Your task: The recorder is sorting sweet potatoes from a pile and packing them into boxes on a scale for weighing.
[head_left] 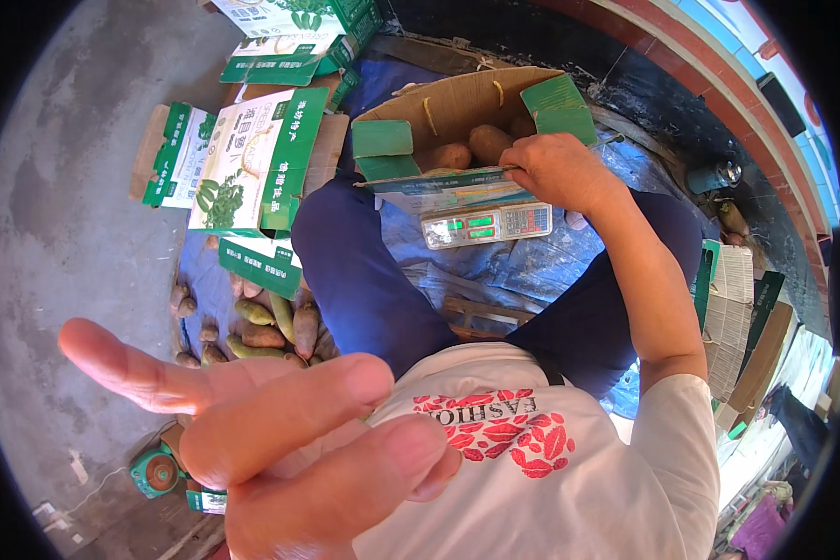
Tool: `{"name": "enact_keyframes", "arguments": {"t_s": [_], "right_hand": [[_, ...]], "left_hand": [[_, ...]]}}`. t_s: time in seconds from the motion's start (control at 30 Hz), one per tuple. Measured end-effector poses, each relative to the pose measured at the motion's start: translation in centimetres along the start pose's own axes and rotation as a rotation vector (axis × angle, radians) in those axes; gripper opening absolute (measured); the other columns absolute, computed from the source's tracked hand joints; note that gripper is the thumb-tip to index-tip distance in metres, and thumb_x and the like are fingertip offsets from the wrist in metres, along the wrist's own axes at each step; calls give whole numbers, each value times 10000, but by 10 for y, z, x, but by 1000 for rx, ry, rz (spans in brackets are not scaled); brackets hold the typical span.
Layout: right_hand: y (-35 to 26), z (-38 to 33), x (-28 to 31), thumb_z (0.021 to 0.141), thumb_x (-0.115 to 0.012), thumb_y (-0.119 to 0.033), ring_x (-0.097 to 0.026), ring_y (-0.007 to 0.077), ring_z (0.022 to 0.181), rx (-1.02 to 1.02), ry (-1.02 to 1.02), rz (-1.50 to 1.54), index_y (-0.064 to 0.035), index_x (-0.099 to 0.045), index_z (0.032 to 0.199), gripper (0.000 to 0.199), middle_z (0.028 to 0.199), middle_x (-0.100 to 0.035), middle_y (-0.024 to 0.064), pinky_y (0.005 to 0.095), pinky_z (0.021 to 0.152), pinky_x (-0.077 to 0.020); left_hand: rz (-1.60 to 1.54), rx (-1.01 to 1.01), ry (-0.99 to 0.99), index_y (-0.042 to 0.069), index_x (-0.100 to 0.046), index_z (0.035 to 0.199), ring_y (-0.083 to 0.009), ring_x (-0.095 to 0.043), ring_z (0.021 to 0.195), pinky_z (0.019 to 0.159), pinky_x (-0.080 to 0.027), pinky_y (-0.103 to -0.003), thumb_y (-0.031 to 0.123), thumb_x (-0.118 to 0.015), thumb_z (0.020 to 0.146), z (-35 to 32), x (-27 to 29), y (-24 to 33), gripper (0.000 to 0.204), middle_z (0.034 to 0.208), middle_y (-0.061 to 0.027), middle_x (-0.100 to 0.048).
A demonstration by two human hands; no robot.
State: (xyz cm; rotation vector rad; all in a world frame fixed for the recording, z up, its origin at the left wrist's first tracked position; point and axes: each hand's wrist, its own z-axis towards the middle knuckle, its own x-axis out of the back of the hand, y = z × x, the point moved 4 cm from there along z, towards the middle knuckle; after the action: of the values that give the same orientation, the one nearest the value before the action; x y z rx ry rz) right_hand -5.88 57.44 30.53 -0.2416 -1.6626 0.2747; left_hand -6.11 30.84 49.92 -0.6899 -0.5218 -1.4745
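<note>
Close to the camera, my left hand (294, 434) is raised with its forefinger stretched out and the other fingers bent but apart. I see nothing in it. My right hand (560, 170) grips the near wall of an open cardboard box (467, 93), fingers curled over its top edge. Inside the box lie brown sweet potatoes (491, 143); the near wall hides part of the contents. Green flaps stand up at the box's sides, and two yellow cord handles show. Just below the box, between my legs, a digital scale's display panel (487, 225) is lit green.
White-and-green cartons (257, 168) stand to the left. Below them, green radishes (282, 315) and brown roots lie on a blue tarp (420, 280). A bottle (714, 176) is at the far right. Folded cardboard (730, 271) leans beside my right leg. A green device (156, 471) sits lower left.
</note>
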Motion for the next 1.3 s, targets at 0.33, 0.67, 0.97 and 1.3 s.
{"name": "enact_keyframes", "arguments": {"t_s": [0.33, 0.67, 0.97, 1.3], "right_hand": [[-2, -1, 1, 838, -585, -178, -621, 308, 840, 10, 19, 61, -74, -662, 905, 145, 875, -653, 108, 416, 757, -485], [-4, 0, 4, 817, -613, -156, -618, 315, 834, 10, 34, 70, -63, -670, 905, 140, 873, -648, 110, 413, 753, -485], [-2, -1, 1, 819, -606, -153, -618, 312, 820, 7, 38, 43, -67, -669, 904, 136, 860, -644, 108, 411, 742, -486], [0, 0, 1, 816, -603, -156, -615, 312, 807, 29, 79, 52, -67, -665, 890, 131, 851, -642, 101, 410, 729, -485]], "left_hand": [[-32, -56, 5, 608, -114, 1350, -183, -519, 852, 1044, -99, -721, 454, -626, 778, 0, 10, 4, 783, 1066, -8, -443], [44, -26, 96, 513, 10, 1410, -211, -567, 826, 1067, -125, -675, 399, -583, 827, -20, 7, -10, 839, 1038, -52, -513], [257, 374, 119, 86, -117, 1419, -268, -586, 869, 1066, -208, -590, 201, -589, 834, -113, -13, -74, 761, 982, -134, -576], [303, 957, -302, 68, -367, 1333, -238, -571, 958, 1070, -204, -528, 134, -653, 749, -314, -87, -85, 654, 1007, -82, -576]]}}
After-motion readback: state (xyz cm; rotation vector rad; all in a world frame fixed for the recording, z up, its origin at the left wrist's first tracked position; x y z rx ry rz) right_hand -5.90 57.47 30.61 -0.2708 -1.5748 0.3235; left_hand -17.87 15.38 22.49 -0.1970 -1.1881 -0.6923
